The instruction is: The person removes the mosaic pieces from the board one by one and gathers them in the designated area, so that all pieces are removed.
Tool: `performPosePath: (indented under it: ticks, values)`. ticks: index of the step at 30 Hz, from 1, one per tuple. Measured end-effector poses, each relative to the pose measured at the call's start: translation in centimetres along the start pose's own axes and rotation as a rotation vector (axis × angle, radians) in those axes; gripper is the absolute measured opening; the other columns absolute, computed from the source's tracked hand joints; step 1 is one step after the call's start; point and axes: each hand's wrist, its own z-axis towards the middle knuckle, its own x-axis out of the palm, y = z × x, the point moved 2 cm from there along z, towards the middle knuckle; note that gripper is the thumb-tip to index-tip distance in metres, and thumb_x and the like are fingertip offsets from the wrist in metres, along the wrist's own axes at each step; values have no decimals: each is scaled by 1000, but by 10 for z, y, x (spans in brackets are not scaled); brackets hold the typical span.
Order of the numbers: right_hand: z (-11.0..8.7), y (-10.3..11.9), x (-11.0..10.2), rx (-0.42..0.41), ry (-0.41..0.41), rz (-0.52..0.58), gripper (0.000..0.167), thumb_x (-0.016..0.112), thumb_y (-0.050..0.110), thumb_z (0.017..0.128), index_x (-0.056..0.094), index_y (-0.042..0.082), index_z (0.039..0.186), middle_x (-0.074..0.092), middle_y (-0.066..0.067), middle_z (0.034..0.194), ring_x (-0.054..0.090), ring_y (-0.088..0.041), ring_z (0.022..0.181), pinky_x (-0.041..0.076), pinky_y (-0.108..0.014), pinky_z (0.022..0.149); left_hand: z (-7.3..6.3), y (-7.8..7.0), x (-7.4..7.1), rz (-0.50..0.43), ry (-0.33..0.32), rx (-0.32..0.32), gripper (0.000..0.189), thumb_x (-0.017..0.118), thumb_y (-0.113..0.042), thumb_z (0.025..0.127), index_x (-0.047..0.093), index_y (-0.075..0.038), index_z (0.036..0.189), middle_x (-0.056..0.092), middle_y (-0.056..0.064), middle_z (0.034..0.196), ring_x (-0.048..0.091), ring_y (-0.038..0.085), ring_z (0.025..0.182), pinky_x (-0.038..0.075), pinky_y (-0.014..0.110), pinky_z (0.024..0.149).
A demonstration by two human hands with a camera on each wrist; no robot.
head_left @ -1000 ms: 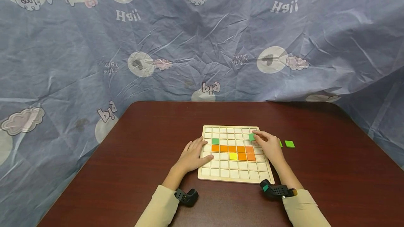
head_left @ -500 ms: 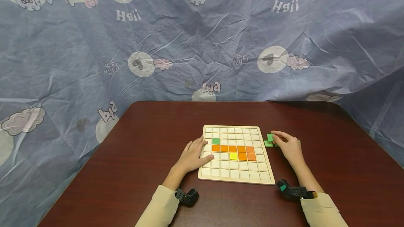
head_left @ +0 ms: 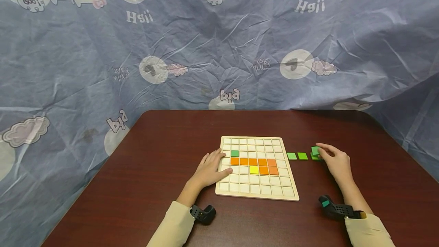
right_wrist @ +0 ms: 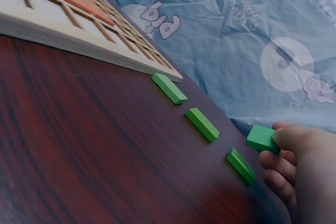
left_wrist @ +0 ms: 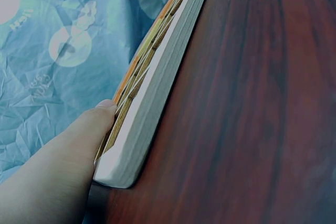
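My right hand (head_left: 337, 162) pinches a green square tile (right_wrist: 261, 138) between thumb and fingers, held above the table right of the board. Beneath it in the head view lies another green tile (right_wrist: 241, 166), partly covered. My left hand (head_left: 208, 169) rests on the left edge of the wooden grid board (head_left: 245, 190), fingers spread and thumb lying over the rim. On the board sit a row of orange tiles (head_left: 244, 161), more orange tiles below it, a yellow tile (head_left: 253, 170) and one green tile (head_left: 234, 153).
Between the board and my right hand, a light green tile (head_left: 292, 156) and a brighter green tile (head_left: 302, 156) lie in line on the dark wooden table (head_left: 178, 136). A patterned blue cloth (head_left: 192, 41) hangs behind the table's far edge.
My right hand has moved right, from over the board's right side to beyond it, carrying the green tile along. The tiles on the table have come into view. My left hand stays put.
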Motion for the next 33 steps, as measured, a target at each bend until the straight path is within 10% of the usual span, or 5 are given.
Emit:
performPosePath:
  ticks: [8, 19, 33]
  values:
    - [1, -5, -5, 1, -4, -21, 39, 54, 36, 90, 61, 10, 118, 49, 27, 79, 42, 10, 61, 36, -20, 49, -1, -1, -1, -9, -12, 8, 69, 41, -62, 86, 34, -19, 139, 21, 3, 152, 22, 21, 139, 11, 44, 114]
    - [2, -12, -11, 34, 48, -123, 37, 49, 30, 93, 58, 4, 118, 60, -18, 101, 34, 16, 67, 39, -27, 59, 0, -2, -3, -2, 0, 8, 69, 41, -62, 86, 33, -18, 139, 20, 3, 152, 21, 21, 139, 11, 44, 114]
    - [-1, -14, -10, -7, 92, -200, 33, 48, 19, 94, 57, -6, 113, 51, -23, 94, 45, -28, 79, 32, -37, 67, -1, -1, -2, -6, 5, 6, 69, 41, -62, 86, 33, -19, 140, 18, 2, 153, 20, 20, 140, 10, 44, 115]
